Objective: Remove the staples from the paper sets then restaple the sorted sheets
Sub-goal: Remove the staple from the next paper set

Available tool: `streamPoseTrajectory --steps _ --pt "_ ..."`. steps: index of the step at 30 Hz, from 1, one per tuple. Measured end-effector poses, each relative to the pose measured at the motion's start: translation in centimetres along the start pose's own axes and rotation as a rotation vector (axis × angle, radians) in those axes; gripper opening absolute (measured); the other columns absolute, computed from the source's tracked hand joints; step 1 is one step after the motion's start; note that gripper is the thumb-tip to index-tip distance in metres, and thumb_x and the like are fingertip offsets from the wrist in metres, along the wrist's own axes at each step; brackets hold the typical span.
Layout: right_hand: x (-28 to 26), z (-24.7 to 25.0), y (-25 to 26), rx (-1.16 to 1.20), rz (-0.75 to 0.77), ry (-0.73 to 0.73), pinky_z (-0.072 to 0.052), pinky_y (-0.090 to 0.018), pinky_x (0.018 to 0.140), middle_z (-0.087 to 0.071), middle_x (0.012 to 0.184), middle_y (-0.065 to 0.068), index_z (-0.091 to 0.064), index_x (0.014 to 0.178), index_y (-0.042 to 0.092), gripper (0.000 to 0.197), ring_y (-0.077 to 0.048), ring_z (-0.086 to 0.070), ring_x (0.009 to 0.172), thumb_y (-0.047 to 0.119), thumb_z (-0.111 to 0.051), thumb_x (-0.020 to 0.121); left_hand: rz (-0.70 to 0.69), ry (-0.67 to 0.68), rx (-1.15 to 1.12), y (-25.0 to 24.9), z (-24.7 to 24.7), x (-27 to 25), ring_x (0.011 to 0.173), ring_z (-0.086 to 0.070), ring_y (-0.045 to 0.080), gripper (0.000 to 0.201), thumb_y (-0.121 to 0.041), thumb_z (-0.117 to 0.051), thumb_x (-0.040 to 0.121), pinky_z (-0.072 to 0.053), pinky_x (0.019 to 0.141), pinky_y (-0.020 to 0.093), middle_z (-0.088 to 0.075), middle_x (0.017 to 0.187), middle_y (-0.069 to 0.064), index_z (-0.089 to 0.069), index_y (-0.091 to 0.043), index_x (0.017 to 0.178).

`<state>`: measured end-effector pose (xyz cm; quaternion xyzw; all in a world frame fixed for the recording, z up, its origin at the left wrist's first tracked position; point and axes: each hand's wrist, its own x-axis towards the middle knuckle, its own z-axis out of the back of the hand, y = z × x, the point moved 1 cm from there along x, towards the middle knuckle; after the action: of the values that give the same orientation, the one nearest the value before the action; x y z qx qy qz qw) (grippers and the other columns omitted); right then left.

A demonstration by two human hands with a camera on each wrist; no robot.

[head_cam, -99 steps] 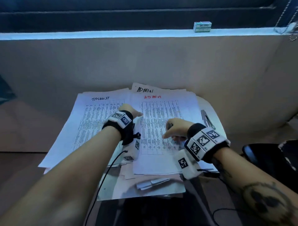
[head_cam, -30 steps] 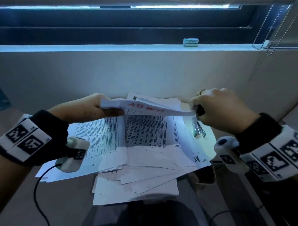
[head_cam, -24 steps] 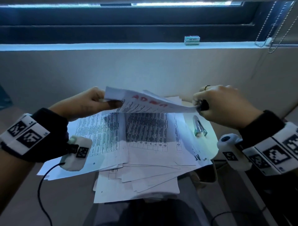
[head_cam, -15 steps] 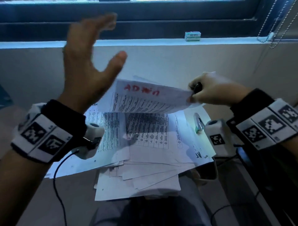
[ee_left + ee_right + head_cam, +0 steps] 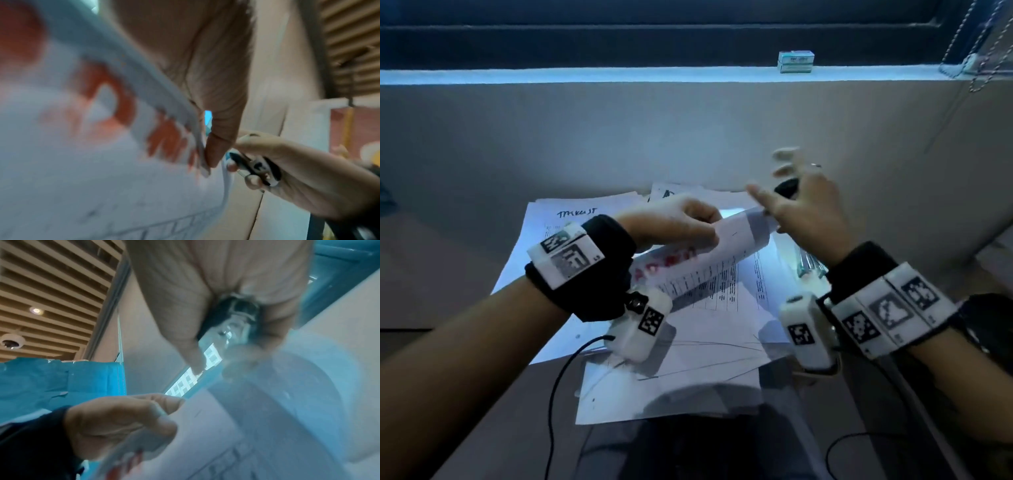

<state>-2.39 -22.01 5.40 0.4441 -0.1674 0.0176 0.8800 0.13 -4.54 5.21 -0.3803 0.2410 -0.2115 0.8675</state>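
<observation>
Left hand (image 5: 671,222) raised above the table, fingers and thumb pinched on the top edge of the red-lettered set (image 5: 698,267); set held curled and tilted, clear of the pile (image 5: 688,342). Right hand (image 5: 804,212) at the set's far corner, palm and lower fingers closed round a small black staple remover (image 5: 787,187), forefinger extended toward the paper, other fingertips blurred. Remover's claws seen in the left wrist view right at the corner of the sheets, beside the left thumb (image 5: 222,139); contact with a staple not discernible. A short dark mark on the folded-over margin near the left fingers, possibly a staple, too small to confirm. Stapler (image 5: 810,265) lying on the table to the right, partly hidden behind the right wrist, untouched. Pile spread loose beneath both wrists, several sheets fanned at the near edge; a second heading in black ink legible on the sheet at far left (image 5: 577,213). Small box (image 5: 796,62) on the window ledge, well apart from the work. Progress judged early: removal stage in hand on this one set, no pulled staple visible anywhere, no restapled bundle identifiable. Fanned sheets suggest some sets may already be apart, but not verifiable. Outstanding, by judgement: staple out of the held set, any remaining sets likewise, sorting by heading, then restapling. Risk noted: corner liable to tear if the claws are pulled with the paper held this slack.
</observation>
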Motion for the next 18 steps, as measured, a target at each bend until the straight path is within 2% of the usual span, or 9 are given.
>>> streamPoseTrajectory --steps 2,4,6,8,10,12,14,16,18 --pt "-2.1 -0.3 0.0 0.196 -0.033 -0.177 -0.05 -0.024 0.059 -0.056 0.085 0.001 -0.046 0.111 0.015 0.042 -0.013 -0.059 0.072 0.037 -0.068 0.082 0.017 0.036 -0.083 1.1 -0.6 -0.2 0.059 -0.052 0.014 0.01 -0.005 -0.058 0.081 -0.041 0.057 0.024 -0.056 0.073 0.006 -0.057 -0.014 0.077" --pt "-4.2 -0.8 -0.2 0.261 -0.099 -0.197 -0.043 -0.016 0.056 -0.053 0.073 0.009 -0.043 0.102 0.015 0.042 0.0 -0.052 0.059 0.039 -0.069 0.08 0.01 0.042 -0.089 1.7 -1.0 -0.5 0.062 -0.054 0.017 0.009 -0.012 -0.056 0.074 -0.043 0.059 0.026 -0.059 0.074 0.005 -0.06 -0.012 0.081" --pt "-5.8 -1.7 -0.7 0.27 -0.183 -0.116 -0.039 -0.006 0.054 -0.051 0.075 0.01 -0.039 0.101 0.015 0.044 0.004 -0.051 0.059 0.036 -0.071 0.078 0.012 0.052 -0.098 2.1 -1.5 -0.7 0.063 -0.056 0.017 0.021 -0.013 -0.053 0.071 -0.045 0.058 0.026 -0.061 0.075 0.004 -0.06 -0.006 0.089" --pt "-6.9 -2.8 -1.3 0.251 -0.259 0.043 -0.038 -0.003 0.057 -0.047 0.085 0.008 -0.033 0.103 0.017 0.043 0.003 -0.048 0.07 0.032 -0.068 0.082 0.007 0.074 -0.1 2.1 -2.0 -0.7 0.069 -0.057 0.019 0.021 -0.008 -0.052 0.074 -0.046 0.064 0.031 -0.061 0.083 0.01 -0.058 -0.002 0.093" --pt "-7.7 -3.8 -1.7 0.261 -0.329 0.206 -0.038 -0.006 0.057 -0.044 0.095 0.003 -0.028 0.107 0.018 0.037 0.0 -0.045 0.076 0.025 -0.06 0.087 0.002 0.074 -0.014 2.1 -2.4 -0.6 0.075 -0.057 0.019 0.017 0.003 -0.049 0.081 -0.048 0.072 0.036 -0.062 0.088 0.011 -0.059 -0.004 0.094" --pt "-8.3 -4.4 -2.1 0.268 -0.369 0.29 -0.039 -0.01 0.059 -0.045 0.106 -0.002 -0.028 0.108 0.019 0.036 -0.007 -0.047 0.083 0.021 -0.057 0.088 -0.032 0.004 0.161 2.1 -2.5 -0.3 0.071 -0.054 0.014 0.024 0.006 -0.046 0.082 -0.047 0.07 0.031 -0.062 0.082 0.002 -0.059 -0.013 0.088" --pt "-8.8 -4.6 -2.2 0.255 -0.367 0.255 -0.04 -0.01 0.064 -0.048 0.104 0.0 -0.031 0.107 0.019 0.039 -0.007 -0.049 0.089 0.023 -0.063 0.085 -0.09 -0.075 0.308 1.7 -2.8 -0.3 0.064 -0.049 0.01 0.025 0.003 -0.046 0.081 -0.043 0.061 0.026 -0.058 0.074 -0.005 -0.057 -0.02 0.08" --pt "-9.4 -4.7 -2.3 0.305 -0.366 0.123 -0.042 -0.007 0.061 -0.051 0.095 0.007 -0.036 0.106 0.018 0.046 0.003 -0.053 0.08 0.021 -0.073 0.078 -0.127 -0.115 0.311 1.5 -3.3 -0.4 0.062 -0.047 0.008 0.021 0.0 -0.047 0.081 -0.041 0.059 0.026 -0.058 0.072 -0.004 -0.059 -0.017 0.082" --pt "-9.8 -5.0 -2.4 0.379 -0.37 -0.011 -0.041 -0.002 0.06 -0.056 0.09 0.01 -0.044 0.103 0.017 0.049 0.012 -0.055 0.074 0.018 -0.08 0.07 -0.151 -0.136 0.244 1.5 -3.9 -0.7 0.057 -0.046 0.0 0.015 -0.003 -0.049 0.085 -0.037 0.053 0.018 -0.056 0.066 -0.009 -0.061 -0.013 0.083"
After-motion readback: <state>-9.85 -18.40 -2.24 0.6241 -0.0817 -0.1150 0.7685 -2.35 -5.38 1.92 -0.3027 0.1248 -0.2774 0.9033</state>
